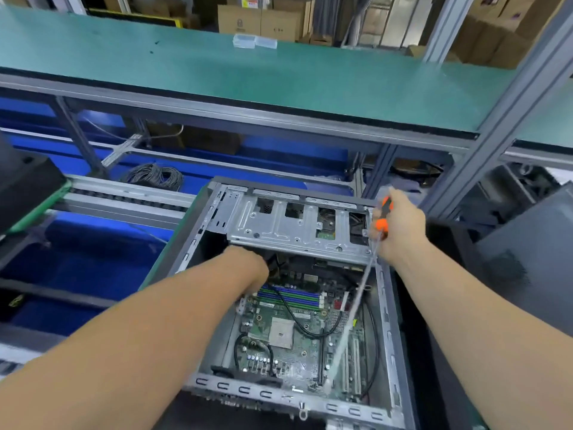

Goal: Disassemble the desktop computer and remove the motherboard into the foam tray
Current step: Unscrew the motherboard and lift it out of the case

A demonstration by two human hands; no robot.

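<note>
The open desktop case [201,231] lies on its side before me, with the green motherboard [297,346] on its floor. A silver drive cage [288,225] spans the far half of the case. My left hand [248,259] reaches in under that cage, and its fingers are hidden there. My right hand [400,225] grips the orange-and-black handle of a long screwdriver [353,311] at the case's far right corner. The blurred shaft slants down to the near edge of the motherboard. No foam tray is visible.
Black cables [294,318] loop over the board. A green shelf [248,76] runs overhead at the back. Blue bins [80,262] and a coil of grey wire [155,176] sit to the left. Dark case panels [527,252] lean at the right.
</note>
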